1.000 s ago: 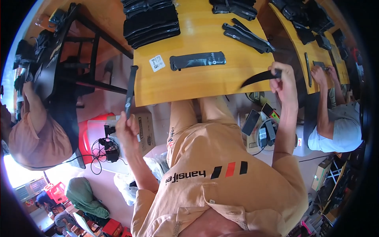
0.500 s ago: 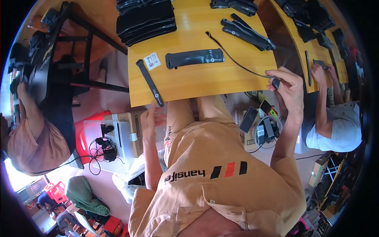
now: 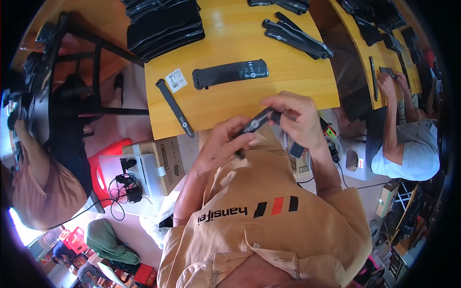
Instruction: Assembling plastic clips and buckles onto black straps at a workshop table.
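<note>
Between my two hands, in front of the table's near edge, stretches a black strap [image 3: 255, 123] with a pale mark on it. My left hand [image 3: 222, 145] pinches its lower left end, while the fingers of my right hand [image 3: 301, 117] close on the upper right end. A short dark end pokes out below my left fingers. On the table [image 3: 288, 91] beyond lies a wide folded black band [image 3: 223, 77]. To its left rest a narrow black strap [image 3: 174, 108], lying aslant, and a white printed label [image 3: 176, 80].
A tall stack of folded black bands [image 3: 165, 29] stands at the far left of the table, and several loose straps [image 3: 295, 37] lie far right. A cardboard box [image 3: 165, 163] and cables on a clear bin [image 3: 129, 185] sit below left. Co-workers sit on both sides.
My right hand has come left and inward with the strap, which hung stretched over the table before. My left hand, empty before, has risen and taken the other end.
</note>
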A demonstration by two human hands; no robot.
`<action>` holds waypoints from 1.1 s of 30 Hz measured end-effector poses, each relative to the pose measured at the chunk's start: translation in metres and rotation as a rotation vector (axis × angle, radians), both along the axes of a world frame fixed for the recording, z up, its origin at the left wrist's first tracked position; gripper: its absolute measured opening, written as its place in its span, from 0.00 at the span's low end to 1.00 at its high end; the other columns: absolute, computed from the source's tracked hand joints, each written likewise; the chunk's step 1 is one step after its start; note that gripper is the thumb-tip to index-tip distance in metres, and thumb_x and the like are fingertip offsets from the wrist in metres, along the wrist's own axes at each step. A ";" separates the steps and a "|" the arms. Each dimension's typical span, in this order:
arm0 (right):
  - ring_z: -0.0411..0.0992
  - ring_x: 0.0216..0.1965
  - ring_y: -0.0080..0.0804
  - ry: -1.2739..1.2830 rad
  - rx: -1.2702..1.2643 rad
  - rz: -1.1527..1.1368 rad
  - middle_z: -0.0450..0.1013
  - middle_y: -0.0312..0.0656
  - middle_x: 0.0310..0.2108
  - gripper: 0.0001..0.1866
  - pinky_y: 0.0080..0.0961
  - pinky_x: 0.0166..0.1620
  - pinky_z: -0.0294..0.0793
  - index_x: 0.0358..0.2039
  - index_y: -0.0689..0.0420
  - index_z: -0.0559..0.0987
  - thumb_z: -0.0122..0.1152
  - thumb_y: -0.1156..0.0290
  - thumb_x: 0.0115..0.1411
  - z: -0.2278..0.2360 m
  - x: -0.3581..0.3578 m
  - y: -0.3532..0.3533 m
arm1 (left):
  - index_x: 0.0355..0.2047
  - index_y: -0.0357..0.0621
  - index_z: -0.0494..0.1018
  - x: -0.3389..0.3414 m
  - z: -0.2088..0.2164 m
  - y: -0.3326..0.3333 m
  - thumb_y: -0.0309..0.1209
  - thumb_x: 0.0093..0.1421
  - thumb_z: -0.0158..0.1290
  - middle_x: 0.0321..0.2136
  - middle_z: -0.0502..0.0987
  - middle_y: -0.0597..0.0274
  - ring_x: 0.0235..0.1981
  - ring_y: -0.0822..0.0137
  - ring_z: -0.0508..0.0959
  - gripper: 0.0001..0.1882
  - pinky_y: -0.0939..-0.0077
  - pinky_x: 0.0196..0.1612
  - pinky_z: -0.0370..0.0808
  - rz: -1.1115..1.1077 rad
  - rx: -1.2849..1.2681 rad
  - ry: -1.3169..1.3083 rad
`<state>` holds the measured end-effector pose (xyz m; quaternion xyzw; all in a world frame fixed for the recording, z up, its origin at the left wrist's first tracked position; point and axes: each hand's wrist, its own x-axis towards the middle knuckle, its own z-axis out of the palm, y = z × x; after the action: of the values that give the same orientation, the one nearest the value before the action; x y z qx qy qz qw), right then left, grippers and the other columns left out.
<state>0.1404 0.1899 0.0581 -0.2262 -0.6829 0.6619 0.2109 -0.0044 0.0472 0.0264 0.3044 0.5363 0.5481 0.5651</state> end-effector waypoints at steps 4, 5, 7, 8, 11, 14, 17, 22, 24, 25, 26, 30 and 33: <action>0.72 0.27 0.21 -0.139 -0.133 -0.114 0.73 0.38 0.27 0.18 0.13 0.32 0.72 0.38 0.67 0.75 0.43 0.93 0.49 -0.033 0.012 0.026 | 0.31 0.34 0.72 -0.033 -0.026 -0.013 0.25 0.56 0.51 0.21 0.72 0.67 0.25 0.80 0.69 0.06 0.86 0.30 0.66 -0.098 -0.117 0.182; 0.72 0.26 0.20 -0.148 -0.151 -0.153 0.73 0.38 0.27 0.16 0.13 0.31 0.72 0.38 0.66 0.75 0.45 0.91 0.50 -0.042 0.013 0.030 | 0.31 0.34 0.72 -0.042 -0.031 -0.016 0.25 0.56 0.51 0.21 0.72 0.67 0.25 0.80 0.69 0.06 0.86 0.30 0.66 -0.097 -0.122 0.179; 0.73 0.26 0.20 -0.160 -0.173 -0.192 0.74 0.38 0.28 0.14 0.13 0.29 0.72 0.37 0.65 0.75 0.48 0.89 0.51 -0.056 0.011 0.037 | 0.30 0.34 0.72 -0.057 -0.041 -0.018 0.25 0.56 0.51 0.21 0.72 0.67 0.25 0.80 0.69 0.05 0.86 0.28 0.66 0.001 -0.187 0.307; 0.73 0.26 0.19 -0.185 -0.177 -0.215 0.74 0.38 0.27 0.12 0.12 0.28 0.71 0.36 0.65 0.75 0.48 0.88 0.52 -0.062 0.009 0.040 | 0.30 0.34 0.72 -0.062 -0.044 -0.016 0.25 0.56 0.51 0.21 0.72 0.67 0.25 0.80 0.69 0.05 0.86 0.28 0.66 0.000 -0.192 0.305; 0.72 0.25 0.17 -0.215 -0.182 -0.259 0.74 0.37 0.27 0.10 0.10 0.24 0.68 0.35 0.64 0.76 0.49 0.85 0.53 -0.076 -0.001 0.048 | 0.30 0.35 0.73 -0.073 -0.052 -0.004 0.26 0.55 0.52 0.20 0.72 0.67 0.24 0.80 0.69 0.05 0.86 0.27 0.67 0.185 -0.202 0.361; 0.69 0.23 0.14 -0.191 -0.142 -0.298 0.73 0.35 0.26 0.09 0.09 0.22 0.64 0.33 0.63 0.77 0.49 0.84 0.53 -0.095 -0.012 0.053 | 0.29 0.37 0.73 -0.079 -0.062 0.012 0.27 0.54 0.54 0.20 0.72 0.68 0.20 0.80 0.69 0.06 0.86 0.23 0.67 0.432 -0.228 0.355; 0.65 0.21 0.12 -0.139 -0.122 -0.358 0.72 0.33 0.24 0.09 0.09 0.22 0.62 0.31 0.63 0.77 0.50 0.85 0.51 -0.103 -0.023 0.054 | 0.30 0.37 0.73 -0.085 -0.078 0.021 0.28 0.55 0.54 0.19 0.72 0.69 0.20 0.81 0.69 0.06 0.88 0.22 0.66 0.544 -0.210 0.297; 0.63 0.21 0.12 -0.197 -0.165 -0.380 0.72 0.32 0.23 0.11 0.09 0.24 0.62 0.31 0.64 0.78 0.51 0.87 0.49 -0.122 -0.024 0.064 | 0.29 0.37 0.72 -0.084 -0.090 0.028 0.27 0.55 0.54 0.19 0.70 0.70 0.18 0.81 0.67 0.06 0.88 0.20 0.65 0.613 -0.174 0.319; 0.63 0.21 0.11 -0.189 -0.020 -0.390 0.71 0.32 0.23 0.09 0.08 0.22 0.60 0.34 0.63 0.78 0.52 0.84 0.53 -0.132 -0.024 0.065 | 0.29 0.37 0.71 -0.083 -0.091 0.030 0.27 0.56 0.53 0.19 0.70 0.70 0.17 0.81 0.66 0.05 0.88 0.19 0.64 0.645 -0.194 0.362; 0.63 0.21 0.11 -0.193 -0.023 -0.391 0.71 0.32 0.23 0.09 0.08 0.22 0.60 0.34 0.63 0.78 0.52 0.84 0.53 -0.133 -0.026 0.065 | 0.29 0.37 0.71 -0.082 -0.091 0.031 0.27 0.56 0.53 0.19 0.70 0.70 0.17 0.81 0.66 0.05 0.88 0.19 0.64 0.642 -0.199 0.360; 0.64 0.21 0.12 -0.184 -0.030 -0.424 0.70 0.32 0.23 0.09 0.08 0.24 0.61 0.34 0.63 0.77 0.51 0.85 0.53 -0.133 -0.029 0.064 | 0.29 0.37 0.71 -0.081 -0.090 0.033 0.27 0.55 0.54 0.18 0.69 0.70 0.16 0.81 0.66 0.05 0.88 0.18 0.64 0.662 -0.188 0.360; 0.65 0.23 0.13 -0.155 0.012 -0.463 0.70 0.32 0.24 0.10 0.09 0.27 0.64 0.34 0.63 0.75 0.51 0.87 0.52 -0.134 -0.032 0.066 | 0.29 0.37 0.70 -0.080 -0.089 0.036 0.26 0.55 0.54 0.17 0.68 0.70 0.16 0.81 0.65 0.05 0.88 0.17 0.63 0.688 -0.190 0.391; 0.65 0.22 0.14 -0.107 0.023 -0.512 0.70 0.33 0.22 0.09 0.11 0.27 0.66 0.30 0.63 0.74 0.51 0.86 0.47 -0.138 -0.035 0.066 | 0.29 0.37 0.69 -0.080 -0.089 0.038 0.26 0.55 0.54 0.17 0.67 0.70 0.15 0.82 0.64 0.06 0.88 0.16 0.62 0.712 -0.218 0.402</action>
<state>0.1052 0.2557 -0.0796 -0.4238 -0.6211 0.5663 0.3375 -0.0842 0.0848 -0.0621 0.1391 0.7624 0.5789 0.2535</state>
